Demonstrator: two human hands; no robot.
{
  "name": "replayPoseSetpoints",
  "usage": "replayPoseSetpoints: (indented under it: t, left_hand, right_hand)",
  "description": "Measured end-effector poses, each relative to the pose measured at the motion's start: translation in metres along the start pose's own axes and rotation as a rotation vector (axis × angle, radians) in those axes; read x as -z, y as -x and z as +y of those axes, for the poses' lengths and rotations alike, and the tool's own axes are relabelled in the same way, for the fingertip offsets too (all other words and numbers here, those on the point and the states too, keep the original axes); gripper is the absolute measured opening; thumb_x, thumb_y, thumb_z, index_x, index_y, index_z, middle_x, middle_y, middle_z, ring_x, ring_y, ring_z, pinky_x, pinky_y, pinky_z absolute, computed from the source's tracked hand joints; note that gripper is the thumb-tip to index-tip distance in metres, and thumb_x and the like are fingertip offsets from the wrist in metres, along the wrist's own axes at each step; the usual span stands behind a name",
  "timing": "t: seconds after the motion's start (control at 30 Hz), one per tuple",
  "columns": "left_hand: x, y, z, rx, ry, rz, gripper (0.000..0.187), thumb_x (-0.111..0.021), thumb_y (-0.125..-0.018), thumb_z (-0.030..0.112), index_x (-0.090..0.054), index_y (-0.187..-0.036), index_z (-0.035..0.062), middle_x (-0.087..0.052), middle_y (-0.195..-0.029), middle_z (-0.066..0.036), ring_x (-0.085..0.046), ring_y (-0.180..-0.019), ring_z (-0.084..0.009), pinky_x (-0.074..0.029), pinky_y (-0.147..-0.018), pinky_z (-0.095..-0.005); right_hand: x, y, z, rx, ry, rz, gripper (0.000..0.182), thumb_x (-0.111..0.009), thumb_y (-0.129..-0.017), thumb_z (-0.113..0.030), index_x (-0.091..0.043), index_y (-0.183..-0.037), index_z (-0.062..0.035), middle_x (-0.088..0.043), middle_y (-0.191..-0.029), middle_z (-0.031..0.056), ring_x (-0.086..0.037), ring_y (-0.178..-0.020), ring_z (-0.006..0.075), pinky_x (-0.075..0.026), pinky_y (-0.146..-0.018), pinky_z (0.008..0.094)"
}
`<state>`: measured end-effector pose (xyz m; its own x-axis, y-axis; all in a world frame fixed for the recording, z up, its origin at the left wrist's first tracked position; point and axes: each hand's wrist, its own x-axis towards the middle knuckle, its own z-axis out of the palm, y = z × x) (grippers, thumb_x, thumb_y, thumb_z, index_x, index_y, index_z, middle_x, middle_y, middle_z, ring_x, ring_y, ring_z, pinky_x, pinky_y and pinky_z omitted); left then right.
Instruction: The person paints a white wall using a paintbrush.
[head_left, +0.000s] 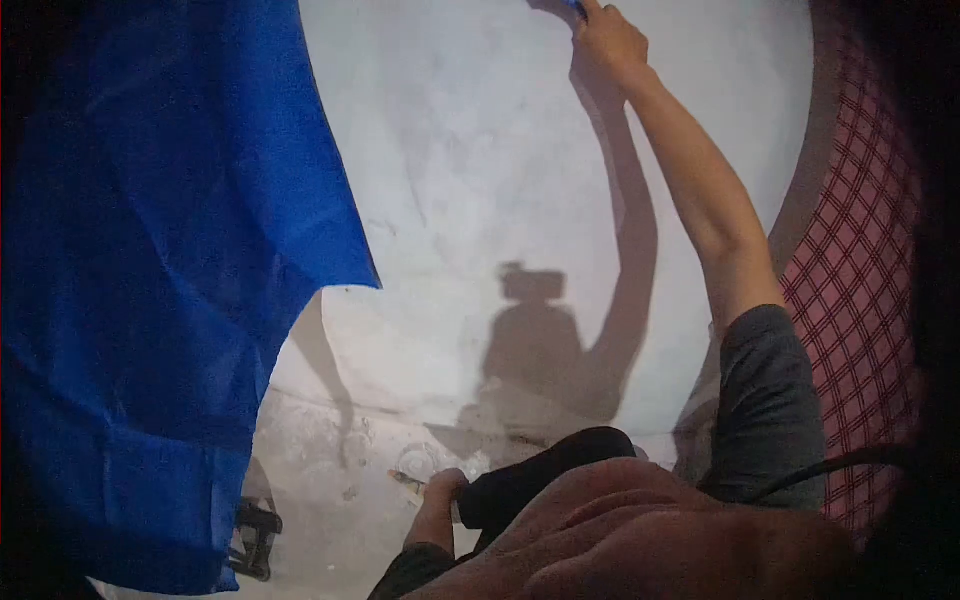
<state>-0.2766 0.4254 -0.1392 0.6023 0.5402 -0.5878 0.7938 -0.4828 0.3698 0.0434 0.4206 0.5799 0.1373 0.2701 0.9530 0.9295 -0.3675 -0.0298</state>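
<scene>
My right hand (610,42) reaches up to the top of the view, against a pale white wall (470,170). Its fingers are closed around a small blue thing (575,6), mostly cut off by the frame's edge, so its kind does not show. Low down, beside a dark-clothed knee (545,475), is my left hand (446,486). The fingers look curled, partly hidden. A small yellowish and white thing (406,482) shows at the fingertips; I cannot make out what it is.
A large blue sheet (170,250) hangs on the left, with a black object (258,540) by its lower edge. Pink checked cloth (855,270) covers the right side. The grey floor (310,440) has pale stains. Shadows fall on the wall.
</scene>
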Motion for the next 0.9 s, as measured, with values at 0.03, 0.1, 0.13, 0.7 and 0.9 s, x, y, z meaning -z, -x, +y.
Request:
replayPoseSetpoints:
  t: [0.03,0.1,0.13,0.7,0.9]
  left_hand:
    - [0.006,0.017,0.007,0.006,0.006,-0.015,0.036,-0.070,-0.073,0.030,-0.072,-0.104,0.0105,-0.065,-0.117,-0.015,-0.062,-0.110,-0.0334,-0.051,-0.090,-0.0431]
    - [0.030,0.042,0.021,0.174,0.098,-0.001,0.034,-0.067,-0.076,0.028,-0.072,-0.104,0.0084,-0.065,-0.117,-0.017,-0.062,-0.111,-0.0347,-0.050,-0.090,-0.0431]
    - [0.026,0.040,0.018,0.174,0.079,-0.010,0.034,-0.067,-0.076,0.028,-0.072,-0.104,0.0084,-0.065,-0.117,-0.017,-0.062,-0.111,-0.0347,-0.050,-0.090,-0.0431]
    - [0.001,-0.002,-0.015,0.069,0.001,0.045,0.032,-0.059,-0.082,0.024,-0.070,-0.105,0.0045,-0.066,-0.114,-0.018,-0.062,-0.109,-0.0348,-0.050,-0.090,-0.0457]
    - [-0.008,-0.014,-0.025,0.046,-0.017,0.055,0.033,-0.060,-0.083,0.029,-0.070,-0.103,0.0044,-0.065,-0.114,-0.018,-0.062,-0.109,-0.0342,-0.050,-0.091,-0.0450]
  right_hand:
    - [-0.002,0.000,0.001,0.016,0.004,0.043,0.039,-0.048,-0.093,-0.030,-0.051,-0.130,-0.0170,-0.062,-0.101,0.0229,-0.063,-0.090,0.0416,-0.050,-0.078,0.0516]
    - [-0.002,0.004,-0.001,0.027,0.011,0.042,0.038,-0.048,-0.093,-0.031,-0.051,-0.129,-0.0177,-0.062,-0.101,0.0225,-0.063,-0.090,0.0414,-0.050,-0.077,0.0518]
    - [0.001,0.007,0.000,0.043,0.022,0.059,0.037,-0.048,-0.094,-0.031,-0.052,-0.128,-0.0184,-0.061,-0.100,0.0222,-0.063,-0.089,0.0413,-0.050,-0.077,0.0521]
    - [-0.007,0.024,-0.031,0.141,0.044,-0.065,0.036,-0.045,-0.093,-0.025,-0.052,-0.127,-0.0195,-0.059,-0.101,0.0216,-0.063,-0.084,0.0396,-0.051,-0.072,0.0502]
    - [0.001,0.030,-0.028,0.131,0.012,-0.076,0.037,-0.045,-0.093,-0.024,-0.051,-0.129,-0.0192,-0.059,-0.100,0.0222,-0.063,-0.084,0.0396,-0.051,-0.073,0.0503]
